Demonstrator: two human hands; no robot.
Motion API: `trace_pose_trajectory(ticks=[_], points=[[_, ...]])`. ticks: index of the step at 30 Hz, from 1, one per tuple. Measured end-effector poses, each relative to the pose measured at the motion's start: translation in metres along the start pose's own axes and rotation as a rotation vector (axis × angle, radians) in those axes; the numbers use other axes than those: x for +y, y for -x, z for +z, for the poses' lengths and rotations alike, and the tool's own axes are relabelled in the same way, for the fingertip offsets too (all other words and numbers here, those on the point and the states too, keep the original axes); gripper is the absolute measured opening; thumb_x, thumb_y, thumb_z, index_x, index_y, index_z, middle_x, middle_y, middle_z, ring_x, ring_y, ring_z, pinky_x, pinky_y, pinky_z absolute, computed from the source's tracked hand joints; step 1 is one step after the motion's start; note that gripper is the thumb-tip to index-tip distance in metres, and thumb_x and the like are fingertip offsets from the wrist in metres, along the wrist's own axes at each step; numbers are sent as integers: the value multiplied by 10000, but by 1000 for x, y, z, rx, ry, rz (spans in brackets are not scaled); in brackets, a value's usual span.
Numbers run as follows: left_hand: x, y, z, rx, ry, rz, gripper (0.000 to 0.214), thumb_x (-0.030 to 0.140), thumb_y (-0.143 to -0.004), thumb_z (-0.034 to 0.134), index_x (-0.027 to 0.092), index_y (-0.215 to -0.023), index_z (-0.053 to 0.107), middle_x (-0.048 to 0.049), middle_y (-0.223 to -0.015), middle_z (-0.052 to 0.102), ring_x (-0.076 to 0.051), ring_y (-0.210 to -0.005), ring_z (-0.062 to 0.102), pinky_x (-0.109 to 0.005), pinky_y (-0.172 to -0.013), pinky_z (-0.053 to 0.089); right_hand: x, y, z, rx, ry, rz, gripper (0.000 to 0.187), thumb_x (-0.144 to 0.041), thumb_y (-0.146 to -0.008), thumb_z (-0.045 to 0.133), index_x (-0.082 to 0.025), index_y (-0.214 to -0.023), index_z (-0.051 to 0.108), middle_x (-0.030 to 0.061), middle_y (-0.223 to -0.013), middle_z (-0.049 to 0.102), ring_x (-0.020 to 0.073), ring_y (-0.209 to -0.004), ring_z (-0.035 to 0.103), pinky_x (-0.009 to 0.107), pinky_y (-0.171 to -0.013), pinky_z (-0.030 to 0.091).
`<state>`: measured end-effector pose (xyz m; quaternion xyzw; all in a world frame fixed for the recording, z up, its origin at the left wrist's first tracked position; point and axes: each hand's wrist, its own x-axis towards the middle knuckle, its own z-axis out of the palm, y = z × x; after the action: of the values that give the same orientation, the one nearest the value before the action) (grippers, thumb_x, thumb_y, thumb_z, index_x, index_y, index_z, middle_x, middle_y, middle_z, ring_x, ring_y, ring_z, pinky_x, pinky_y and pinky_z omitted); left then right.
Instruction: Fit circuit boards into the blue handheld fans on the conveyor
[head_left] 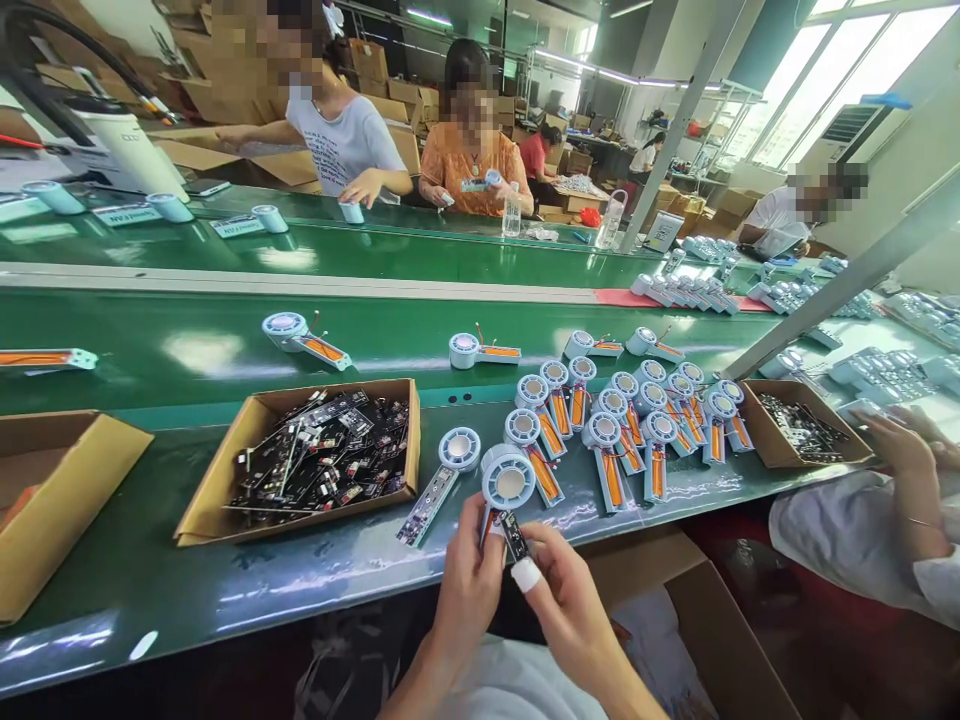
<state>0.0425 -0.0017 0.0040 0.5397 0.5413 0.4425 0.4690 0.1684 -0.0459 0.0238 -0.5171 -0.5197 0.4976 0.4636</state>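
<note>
The handle of the small fan (508,480) is mostly hidden by the left hand (472,570), and the lower end of a black circuit board (514,535) is covered by the thumb of the right hand (564,592); whether board and handle are touching cannot be told. The forearms are angled in from seven and five o'clock. The handle is gripped in the left hand, the board pinched in the right. The fan's round head is held just beyond the fingers, at twelve o'clock.
</note>
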Motion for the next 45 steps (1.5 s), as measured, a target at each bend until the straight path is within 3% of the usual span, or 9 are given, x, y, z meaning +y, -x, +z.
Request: trace_pose_trajectory(ticks=[4,10,17,21,26,33,38,41,45], points=[[2,-1,-1,-19,21,-58,312,331,-911,461,214,-1178,571,-63,-1023,723,-228,-895,674,-324,-774,524,20,12,8,143,155,-110,388,-363,-1016,502,-229,-1379,523,102,-1165,691,208,-997,671,319,-893,548],[-4,3,0,-67,145,-122,371,395,-942,461,233,-1264,549,-84,-1226,692,-235,-1097,658,-309,-876,540,43,9,20,289,260,-221,417,-257,-1029,441,-259,-1441,511,101,-1418,608,252,-1300,586,411,-1070,504],[-4,-4,6,28,21,-64,258,363,-965,421,223,-1108,584,-27,-851,702,-191,-730,653,-286,-682,530,39,7,24,290,229,-232,425,-246,-1029,465,-247,-1447,543,100,-1415,617,258,-1293,601,407,-1072,514],[-2,-6,8,29,51,-81,328,407,-980,416,218,-1197,574,-84,-1165,709,-221,-1046,675,-303,-858,544,40,-3,23,327,295,-263,432,-221,-1029,442,-240,-1445,554,103,-1381,643,250,-1263,627,389,-1042,535],[-1,0,16,31,94,-94,472,416,-1012,364,186,-1422,404,-154,-1486,524,-256,-1390,487,-386,-1088,452,30,-14,18,273,579,-277,513,-188,-1024,356,-192,-1530,440,145,-1124,749,258,-1038,737,355,-836,622],[-3,1,21,14,91,-102,478,432,-1017,367,183,-1425,379,-178,-1506,505,-278,-1403,482,-432,-1117,433,9,-11,9,-69,1136,-119,743,-43,-906,452,-201,-1605,255,108,-938,762,249,-701,746,300,-602,604],[-12,-1,23,-7,39,-122,460,449,-995,377,187,-1362,469,-164,-1441,584,-267,-1339,559,-415,-1084,476,21,-14,14,41,1318,-264,809,-3,-880,411,-82,-1613,80,207,-1087,720,306,-881,741,361,-676,626],[-13,-1,12,-19,-37,-104,447,447,-969,397,187,-1290,567,-143,-1361,656,-266,-1307,590,-409,-1070,494,30,-14,14,112,1243,-359,791,-18,-911,368,-79,-1607,-3,200,-1119,688,278,-942,721,335,-721,626],[-11,-5,-27,-96,-291,85,410,450,-974,386,206,-1076,699,-119,-1096,770,-274,-1072,714,-398,-913,585,37,-9,10,79,1211,-233,780,-18,-904,402,-128,-1612,94,118,-987,677,226,-736,704,287,-585,594]])
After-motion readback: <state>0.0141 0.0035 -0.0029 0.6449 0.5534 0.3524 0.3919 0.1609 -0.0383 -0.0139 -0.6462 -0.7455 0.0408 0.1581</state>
